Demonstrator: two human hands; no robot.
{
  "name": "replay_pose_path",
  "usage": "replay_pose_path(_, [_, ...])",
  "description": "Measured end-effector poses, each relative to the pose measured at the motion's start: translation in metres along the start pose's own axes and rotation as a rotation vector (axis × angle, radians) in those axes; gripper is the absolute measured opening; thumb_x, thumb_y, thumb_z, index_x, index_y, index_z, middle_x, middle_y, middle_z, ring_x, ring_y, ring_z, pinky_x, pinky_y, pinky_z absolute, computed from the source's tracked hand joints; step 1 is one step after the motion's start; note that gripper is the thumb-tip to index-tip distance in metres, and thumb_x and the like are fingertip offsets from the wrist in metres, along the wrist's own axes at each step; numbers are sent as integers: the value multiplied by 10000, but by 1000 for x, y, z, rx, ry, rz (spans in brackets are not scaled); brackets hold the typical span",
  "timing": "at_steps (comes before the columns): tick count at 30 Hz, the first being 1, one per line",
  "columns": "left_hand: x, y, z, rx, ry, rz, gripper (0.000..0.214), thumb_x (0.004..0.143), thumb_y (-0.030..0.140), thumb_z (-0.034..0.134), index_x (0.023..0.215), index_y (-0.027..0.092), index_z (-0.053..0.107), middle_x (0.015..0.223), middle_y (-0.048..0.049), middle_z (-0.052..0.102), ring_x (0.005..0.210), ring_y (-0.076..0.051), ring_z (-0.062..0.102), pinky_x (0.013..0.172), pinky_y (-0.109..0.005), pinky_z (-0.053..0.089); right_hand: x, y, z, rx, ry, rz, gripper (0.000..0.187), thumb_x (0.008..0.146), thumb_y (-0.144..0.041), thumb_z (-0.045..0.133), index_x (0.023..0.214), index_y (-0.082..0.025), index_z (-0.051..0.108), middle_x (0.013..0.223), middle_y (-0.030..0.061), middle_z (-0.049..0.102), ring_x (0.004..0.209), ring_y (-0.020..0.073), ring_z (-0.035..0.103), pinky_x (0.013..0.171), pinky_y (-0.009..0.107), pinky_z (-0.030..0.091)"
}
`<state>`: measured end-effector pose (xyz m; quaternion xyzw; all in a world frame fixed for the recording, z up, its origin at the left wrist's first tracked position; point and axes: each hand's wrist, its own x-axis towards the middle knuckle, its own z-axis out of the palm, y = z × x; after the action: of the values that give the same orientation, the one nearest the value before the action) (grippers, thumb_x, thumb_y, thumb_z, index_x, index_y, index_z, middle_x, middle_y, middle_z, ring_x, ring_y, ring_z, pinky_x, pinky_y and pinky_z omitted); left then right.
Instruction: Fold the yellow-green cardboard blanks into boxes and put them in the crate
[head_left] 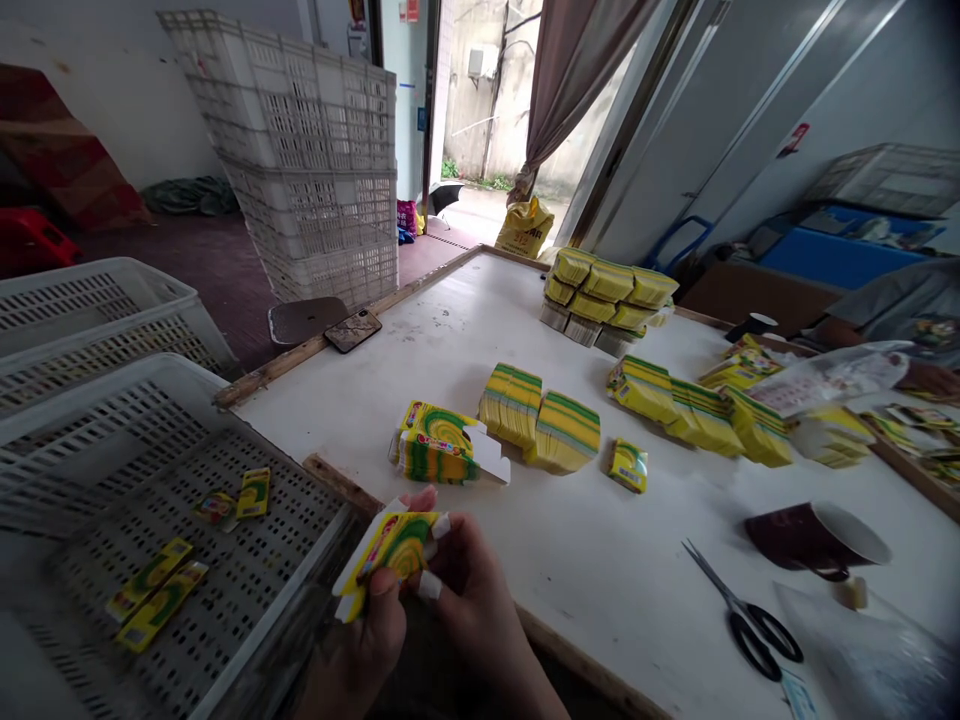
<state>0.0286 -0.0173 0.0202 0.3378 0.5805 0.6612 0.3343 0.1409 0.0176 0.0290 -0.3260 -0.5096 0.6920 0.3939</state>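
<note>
Left hand (379, 630) clamped on yellow-and-green thin-cardboard box (396, 545), right hand (478, 578) pinching its white-flapped end (flap-folding, apparently); next move likely calls for careful tucking.

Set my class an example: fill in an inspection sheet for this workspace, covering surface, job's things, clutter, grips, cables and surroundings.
Surface: white table, wood-edged, small dark marks.
Job's things: held carton, yellow and green, end flaps open; yellow-green bundles and a small pack on the table.
Clutter: scissors, dark mug, phone at the table's edge.
Grips: left grip holds the carton, thumb on its printed face; right grip at its flapped end.
Cables: nothing seen on the table.
Surroundings: white crate at left holding small packs; crate stack; open doorway; another person's hand at right.
</note>
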Motion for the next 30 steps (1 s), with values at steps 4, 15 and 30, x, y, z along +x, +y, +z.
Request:
replay_pose_path(4, [3, 11, 18, -285, 97, -86, 702, 758, 803, 370, 1040, 212, 623, 813, -71, 657, 790, -259, 648, 630, -362, 568, -7, -1, 1, -64, 4, 37, 416, 661, -265, 809, 917, -235, 482, 695, -68, 532, 593, 103, 467, 550, 215, 369])
replay_pose_path(15, [10, -15, 13, -344, 46, -167, 603, 676, 710, 632, 968, 184, 602, 868, -50, 636, 766, -185, 625, 668, -271, 524, 0, 4, -1, 90, -22, 62, 435, 673, -384, 793, 1001, -256, 538, 785, -33, 567, 723, 148, 559, 650, 248, 437])
replay_pose_path(30, [25, -1, -22, -271, -22, -67, 495, 790, 525, 651, 1142, 180, 605, 1090, -104, 684, 976, -238, 646, 827, -333, 537, -4, -25, -49, -897, 74, -403, 250, 879, -114, 471, 1009, -233, 648, 860, 48, 696, 768, 196, 610, 664, 291, 485])
